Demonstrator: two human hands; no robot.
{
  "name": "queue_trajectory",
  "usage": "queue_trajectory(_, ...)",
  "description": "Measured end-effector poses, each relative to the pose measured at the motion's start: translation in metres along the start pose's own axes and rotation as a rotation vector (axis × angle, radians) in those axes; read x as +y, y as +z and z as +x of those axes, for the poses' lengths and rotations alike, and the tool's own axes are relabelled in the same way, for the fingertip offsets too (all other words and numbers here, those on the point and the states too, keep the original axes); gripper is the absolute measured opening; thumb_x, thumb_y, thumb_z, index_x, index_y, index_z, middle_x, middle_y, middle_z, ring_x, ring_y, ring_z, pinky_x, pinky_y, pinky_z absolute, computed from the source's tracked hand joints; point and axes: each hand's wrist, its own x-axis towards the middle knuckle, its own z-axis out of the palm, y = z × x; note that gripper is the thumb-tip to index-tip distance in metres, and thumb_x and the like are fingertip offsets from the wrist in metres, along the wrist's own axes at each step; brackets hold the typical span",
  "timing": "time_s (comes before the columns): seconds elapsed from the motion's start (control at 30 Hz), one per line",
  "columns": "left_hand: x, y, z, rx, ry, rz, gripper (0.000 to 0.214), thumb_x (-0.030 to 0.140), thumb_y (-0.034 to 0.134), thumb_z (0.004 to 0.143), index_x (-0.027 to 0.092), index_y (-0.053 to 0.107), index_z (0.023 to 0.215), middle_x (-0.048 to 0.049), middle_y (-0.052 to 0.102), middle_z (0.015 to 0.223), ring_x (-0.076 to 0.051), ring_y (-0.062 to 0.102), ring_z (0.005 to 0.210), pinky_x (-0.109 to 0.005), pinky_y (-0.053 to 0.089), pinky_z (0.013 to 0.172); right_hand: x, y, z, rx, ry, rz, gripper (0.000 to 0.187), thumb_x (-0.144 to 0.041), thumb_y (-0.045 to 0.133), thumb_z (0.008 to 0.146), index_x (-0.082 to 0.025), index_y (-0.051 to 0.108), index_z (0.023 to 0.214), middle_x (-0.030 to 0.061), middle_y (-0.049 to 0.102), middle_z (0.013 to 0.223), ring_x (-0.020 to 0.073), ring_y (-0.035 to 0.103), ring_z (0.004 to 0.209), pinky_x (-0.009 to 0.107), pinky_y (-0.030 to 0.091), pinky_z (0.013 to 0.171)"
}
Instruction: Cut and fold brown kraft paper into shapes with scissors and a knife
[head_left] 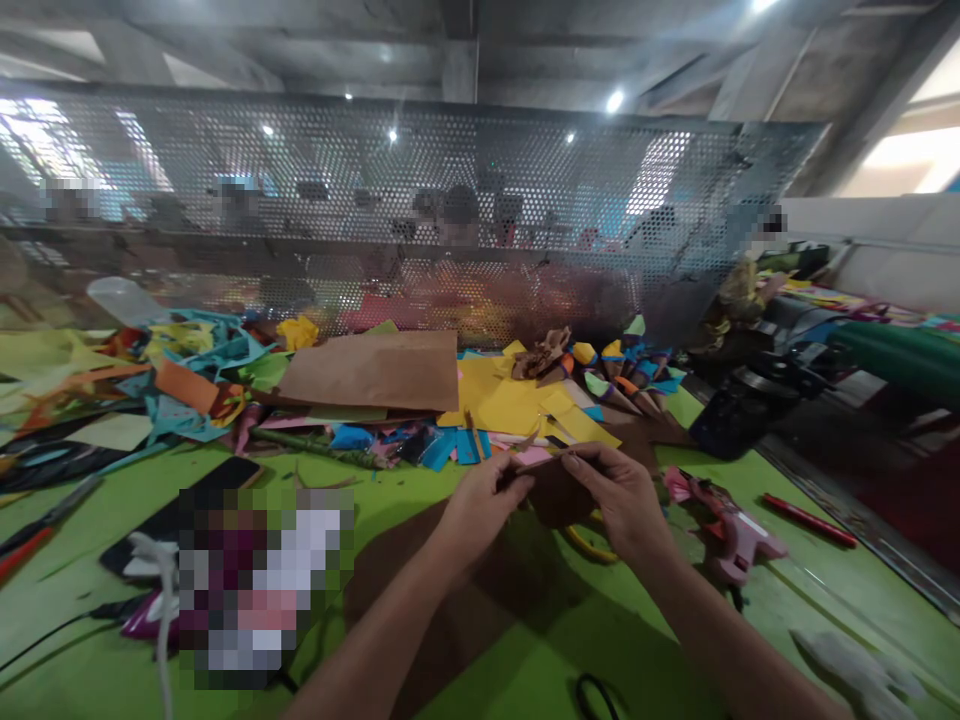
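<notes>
My left hand [480, 510] and my right hand [626, 505] are raised side by side over the green table. Between them is a small dark brown piece of paper [559, 497], its upper edge pinched by the fingers of both hands. The lower part of this piece hangs down in shadow. Just beneath, a yellow loop [589, 543] shows in part; what it belongs to is hidden. Under my forearms lies a larger brown sheet [442, 620], partly covered. A pink glue gun [739, 540] rests to the right of my right hand.
Paper scraps, a brown sheet [367, 372] and yellow sheets [495, 395] pile up along the back, before a perforated metal screen [420, 160]. A phone [195, 505] and orange-handled scissors [34, 550] lie left. A red pen [808, 521] lies right. Cables cross the front.
</notes>
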Motion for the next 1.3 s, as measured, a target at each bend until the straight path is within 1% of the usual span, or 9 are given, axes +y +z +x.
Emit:
queue_trajectory(0.3,0.001,-0.001,0.002,0.044,0.052,-0.028,0.012,0.028,0.059,0.083,0.017,0.062,0.08,-0.0005,0.061,0.074,-0.016,0.054,0.071,-0.026,0.041,0.067,-0.002,-0.002,-0.001,0.007,-0.057,-0.089,0.024,-0.042,0.08,0.068,-0.021,0.074,0.075,0.0025,0.07,0.071,0.0174,0.056,0.066,0.027,0.042,0.061)
queue_trajectory(0.53,0.008,-0.006,0.0,0.033,0.169,0.226,0.023,0.036,0.054,0.09,0.018,0.068,0.087,-0.0051,0.066,0.087,-0.02,0.058,0.084,-0.029,0.043,0.076,-0.001,-0.002,-0.003,0.026,-0.055,-0.099,0.023,-0.042,0.08,0.068,-0.022,0.073,0.075,0.0011,0.069,0.071,0.0166,0.055,0.064,0.026,0.041,0.058)
queue_trajectory(0.77,0.008,-0.006,0.001,0.032,0.222,0.281,0.022,0.027,0.052,0.091,0.018,0.067,0.077,-0.0037,0.065,0.076,-0.018,0.057,0.075,-0.028,0.042,0.071,0.004,-0.004,-0.003,-0.025,-0.085,-0.214,0.023,-0.043,0.076,0.073,-0.02,0.074,0.078,0.0023,0.07,0.074,0.0181,0.058,0.068,0.028,0.042,0.063)
queue_trajectory(0.9,0.015,-0.007,-0.001,-0.011,0.244,0.421,0.018,0.027,0.054,0.089,0.019,0.069,0.081,-0.0058,0.069,0.086,-0.022,0.058,0.086,-0.031,0.042,0.079,0.003,-0.002,-0.004,-0.018,-0.096,-0.257,0.023,-0.043,0.076,0.072,-0.02,0.073,0.072,0.0014,0.068,0.068,0.0179,0.056,0.065,0.028,0.042,0.062)
queue_trajectory(1.0,0.017,-0.007,-0.001,-0.044,0.27,0.409,0.017,0.026,0.053,0.09,0.02,0.069,0.088,-0.0064,0.07,0.091,-0.022,0.058,0.089,-0.032,0.042,0.081,0.001,0.001,-0.005,-0.082,-0.12,-0.288,0.022,-0.042,0.075,0.073,-0.02,0.074,0.074,0.0028,0.07,0.072,0.0207,0.06,0.072,0.03,0.045,0.069)
queue_trajectory(1.07,0.014,-0.007,0.0,-0.007,0.248,0.344,0.019,0.026,0.052,0.09,0.019,0.068,0.083,-0.0055,0.068,0.084,-0.021,0.058,0.082,-0.03,0.042,0.077,0.001,0.002,-0.003,-0.125,-0.1,-0.276,0.024,-0.043,0.074,0.074,-0.021,0.074,0.082,0.0037,0.072,0.08,0.0222,0.062,0.078,0.031,0.046,0.072)
queue_trajectory(1.13,0.01,-0.007,0.002,0.075,0.194,0.275,0.021,0.028,0.052,0.089,0.018,0.066,0.076,-0.0038,0.065,0.076,-0.019,0.056,0.075,-0.028,0.041,0.07,0.002,0.001,-0.002,-0.133,-0.051,-0.268,0.028,-0.046,0.072,0.074,-0.02,0.073,0.084,0.0032,0.071,0.079,0.0209,0.061,0.074,0.03,0.046,0.067)
queue_trajectory(1.23,0.006,-0.007,0.005,0.14,0.12,0.188,0.024,0.032,0.054,0.087,0.017,0.063,0.07,-0.0012,0.06,0.068,-0.016,0.051,0.068,-0.026,0.039,0.063,0.003,-0.002,0.0,-0.099,-0.02,-0.312,0.032,-0.05,0.071,0.075,-0.019,0.07,0.073,0.0007,0.065,0.065,0.0167,0.055,0.06,0.026,0.04,0.055)
queue_trajectory(1.3,0.006,-0.007,0.005,0.137,0.085,0.157,0.025,0.034,0.055,0.086,0.017,0.062,0.069,-0.0002,0.058,0.066,-0.015,0.049,0.066,-0.025,0.037,0.062,0.002,-0.002,0.0,-0.07,-0.04,-0.344,0.033,-0.051,0.071,0.075,-0.018,0.069,0.069,0.0004,0.064,0.063,0.016,0.054,0.06,0.026,0.039,0.054)
